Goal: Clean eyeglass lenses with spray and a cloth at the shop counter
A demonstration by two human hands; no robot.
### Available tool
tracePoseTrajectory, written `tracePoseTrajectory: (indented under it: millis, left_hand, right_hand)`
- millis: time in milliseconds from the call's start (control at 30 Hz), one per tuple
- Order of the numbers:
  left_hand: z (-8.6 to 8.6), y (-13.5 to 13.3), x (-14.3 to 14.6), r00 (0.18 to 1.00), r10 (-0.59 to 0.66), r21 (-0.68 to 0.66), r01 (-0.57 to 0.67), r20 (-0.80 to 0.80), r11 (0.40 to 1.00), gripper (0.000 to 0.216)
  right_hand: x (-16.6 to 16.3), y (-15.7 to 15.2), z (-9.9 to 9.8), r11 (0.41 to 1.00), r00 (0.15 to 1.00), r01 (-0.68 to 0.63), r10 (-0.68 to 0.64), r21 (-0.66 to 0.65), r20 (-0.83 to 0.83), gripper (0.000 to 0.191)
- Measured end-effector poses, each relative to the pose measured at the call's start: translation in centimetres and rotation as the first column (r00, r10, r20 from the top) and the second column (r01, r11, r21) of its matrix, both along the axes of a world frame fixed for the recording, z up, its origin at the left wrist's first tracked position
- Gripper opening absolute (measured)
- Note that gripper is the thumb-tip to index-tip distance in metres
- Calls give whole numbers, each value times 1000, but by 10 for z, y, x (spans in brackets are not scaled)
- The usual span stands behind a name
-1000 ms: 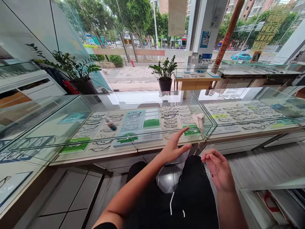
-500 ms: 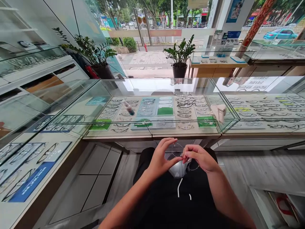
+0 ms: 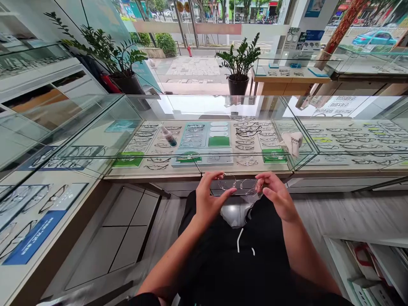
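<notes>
I hold a thin, clear-lensed pair of glasses (image 3: 238,185) level in front of me, just below the front edge of the glass display counter (image 3: 204,168). My left hand (image 3: 208,199) pinches its left end and my right hand (image 3: 276,194) pinches its right end. On top of the counter lie a small spray bottle (image 3: 168,136) and a crumpled white cloth (image 3: 292,143). Under the glass lie several rows of spectacle frames (image 3: 247,138) with green and blue cards.
A second glass case (image 3: 47,144) runs along my left, another continues to the right (image 3: 357,140). Potted plants (image 3: 239,68) stand behind the counter by the shop windows. Open shelves (image 3: 369,263) sit at lower right. My black-clothed lap fills the bottom.
My left hand came back from over the counter to the glasses in my right hand. Both hands then spread the glasses out level and raised them a little.
</notes>
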State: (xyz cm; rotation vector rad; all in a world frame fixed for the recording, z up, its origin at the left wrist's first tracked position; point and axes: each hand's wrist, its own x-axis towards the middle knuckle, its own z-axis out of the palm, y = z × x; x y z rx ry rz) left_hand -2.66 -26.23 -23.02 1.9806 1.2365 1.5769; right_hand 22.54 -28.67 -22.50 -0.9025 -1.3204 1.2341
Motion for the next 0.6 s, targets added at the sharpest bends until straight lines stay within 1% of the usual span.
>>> tracePoseTrajectory:
  millis: [133, 233, 333, 467, 600]
  left_hand:
    - [10, 3, 10, 1000, 24, 68, -25, 18, 997, 52]
    - [15, 2, 13, 999, 39, 105, -42, 27, 994, 52]
    - [17, 0, 14, 997, 57, 120, -62, 43, 991, 52]
    - [16, -3, 14, 995, 75, 96, -82, 71, 992, 54]
    - [15, -6, 15, 993, 91, 89, -98, 78, 991, 54]
  right_hand:
    - [-3, -1, 5, 986, 985, 114, -129, 125, 116, 42]
    - [-7, -2, 7, 970, 967, 164, -194, 179, 166, 47]
    - [-10, -2, 7, 964, 957, 179, -217, 199, 193, 49]
    - [-12, -1, 9, 961, 945, 186, -232, 203, 232, 48]
    - [-12, 1, 12, 956, 938, 178, -237, 235, 252, 48]
